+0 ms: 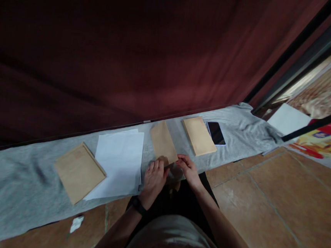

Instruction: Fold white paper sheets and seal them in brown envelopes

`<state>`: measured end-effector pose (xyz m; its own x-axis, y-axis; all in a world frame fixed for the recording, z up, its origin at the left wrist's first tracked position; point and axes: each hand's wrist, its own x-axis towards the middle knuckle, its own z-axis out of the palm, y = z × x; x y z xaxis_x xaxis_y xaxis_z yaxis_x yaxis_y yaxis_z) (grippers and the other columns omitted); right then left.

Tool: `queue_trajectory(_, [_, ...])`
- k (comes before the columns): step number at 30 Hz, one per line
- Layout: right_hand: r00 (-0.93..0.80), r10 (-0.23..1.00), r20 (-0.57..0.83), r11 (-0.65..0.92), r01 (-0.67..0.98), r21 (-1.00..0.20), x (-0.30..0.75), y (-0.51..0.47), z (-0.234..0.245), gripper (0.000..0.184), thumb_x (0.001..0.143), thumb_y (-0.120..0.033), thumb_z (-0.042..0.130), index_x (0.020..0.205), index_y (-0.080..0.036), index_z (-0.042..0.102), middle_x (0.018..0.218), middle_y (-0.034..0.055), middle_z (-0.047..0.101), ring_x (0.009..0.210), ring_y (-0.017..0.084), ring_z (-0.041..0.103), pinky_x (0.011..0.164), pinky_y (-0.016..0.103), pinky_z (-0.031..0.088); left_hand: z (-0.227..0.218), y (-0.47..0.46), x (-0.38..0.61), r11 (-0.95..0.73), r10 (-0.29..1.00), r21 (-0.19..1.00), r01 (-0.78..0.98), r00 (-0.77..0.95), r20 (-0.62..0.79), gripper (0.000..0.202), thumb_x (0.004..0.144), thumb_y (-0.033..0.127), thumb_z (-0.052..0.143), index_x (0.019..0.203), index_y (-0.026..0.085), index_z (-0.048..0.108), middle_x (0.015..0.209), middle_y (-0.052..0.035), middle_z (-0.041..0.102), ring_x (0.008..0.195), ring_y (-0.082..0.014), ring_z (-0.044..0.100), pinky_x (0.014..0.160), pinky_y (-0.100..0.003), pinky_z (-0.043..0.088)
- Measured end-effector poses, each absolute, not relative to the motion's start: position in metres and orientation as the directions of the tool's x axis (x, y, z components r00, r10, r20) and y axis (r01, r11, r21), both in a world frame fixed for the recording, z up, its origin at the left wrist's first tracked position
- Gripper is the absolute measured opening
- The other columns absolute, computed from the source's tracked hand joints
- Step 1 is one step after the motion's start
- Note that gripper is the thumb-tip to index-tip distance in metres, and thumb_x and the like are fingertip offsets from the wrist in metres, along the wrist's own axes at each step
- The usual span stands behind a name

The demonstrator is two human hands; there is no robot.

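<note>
A brown paper envelope (163,140) lies at a slant on the grey cloth in front of me. My left hand (154,179), with a dark watch on the wrist, has its fingers closed together over the envelope's near left corner. At the near right corner my right hand (189,171) pinches the edge between thumb and fingers. To the left are white paper sheets (120,160), partly covered by a pile of brown envelopes (80,172). On the right sits a thicker stack of brown envelopes (199,136).
A phone (216,133) lies beside the right-hand stack. Grey cloth (11,191) covers the long narrow surface, backed by a dark red curtain (159,61). A crumpled white tissue (77,223) is on the tiled floor (265,202). A dark metal frame (301,58) stands at right.
</note>
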<state>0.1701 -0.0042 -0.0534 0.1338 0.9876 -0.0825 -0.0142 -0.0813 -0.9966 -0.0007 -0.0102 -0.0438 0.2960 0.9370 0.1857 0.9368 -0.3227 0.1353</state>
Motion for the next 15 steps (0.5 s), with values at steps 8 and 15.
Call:
queue_trajectory(8, [-0.016, 0.997, -0.072, -0.073, -0.068, -0.995, 0.144, -0.012, -0.031, 0.046, 0.091, -0.055, 0.056, 0.124, -0.023, 0.065, 0.121, 0.0068, 0.071, 0.112, 0.024, 0.066, 0.097, 0.040, 0.054, -0.029, 0.015, -0.002, -0.008, 1.000, 0.641, 0.768, 0.020, -0.012, 0.026, 0.093, 0.032, 0.050, 0.100, 0.017, 0.070, 0.079, -0.0115, 0.072, 0.073, -0.0266, 0.070, 0.069, -0.035, 0.051])
queue_trajectory(15, [0.110, 0.984, -0.140, -0.139, -0.018, -0.990, 0.153, -0.013, -0.059, 0.047, 0.092, -0.055, 0.053, 0.122, -0.021, 0.065, 0.116, 0.0090, 0.072, 0.107, 0.026, 0.069, 0.096, 0.044, 0.055, -0.034, 0.009, 0.028, 0.358, 0.928, 0.932, -0.061, -0.081, -0.363, 0.027, 0.078, 0.043, 0.070, 0.084, 0.017, 0.072, 0.075, -0.0076, 0.074, 0.063, -0.0207, 0.068, 0.056, -0.029, 0.052])
